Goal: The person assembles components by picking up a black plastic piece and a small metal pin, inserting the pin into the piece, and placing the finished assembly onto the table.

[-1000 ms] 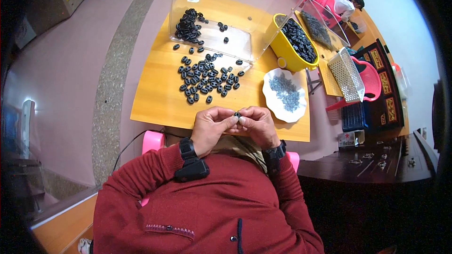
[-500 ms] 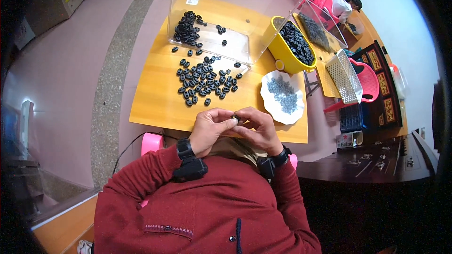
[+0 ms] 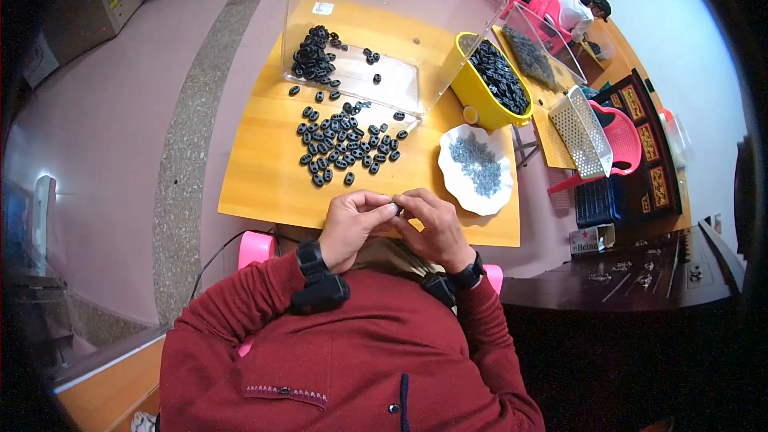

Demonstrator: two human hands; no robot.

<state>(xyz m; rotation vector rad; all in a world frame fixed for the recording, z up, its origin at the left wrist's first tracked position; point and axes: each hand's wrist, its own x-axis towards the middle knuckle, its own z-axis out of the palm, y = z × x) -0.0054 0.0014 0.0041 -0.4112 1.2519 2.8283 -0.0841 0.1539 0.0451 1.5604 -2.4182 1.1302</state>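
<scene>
At the near edge of the table, my left hand [image 3: 350, 222] and my right hand [image 3: 436, 228] meet fingertip to fingertip. Both are closed in a pinch on a small dark piece, mostly covered by the fingers; it looks like one of the black cord-lock pieces. Just beyond my hands, many loose black cord-lock pieces [image 3: 340, 144], oval with two holes, lie spread over the wood. To the right of them stands a white scalloped dish [image 3: 450, 178] with a heap of tiny greyish parts [image 3: 478, 162], too small to name.
A clear plastic bin [image 3: 448, 0] lies on its side at the back, more black pieces inside. Right of it is a yellow tub [image 3: 472, 96] full of black parts. Farther right are a white perforated basket [image 3: 582, 136] and a pink chair [image 3: 626, 140]. A person [image 3: 574, 14] sits at the far right.
My fingers have shifted slightly around the small piece, which now shows less. The view has moved a little; the things on the table lie as before.
</scene>
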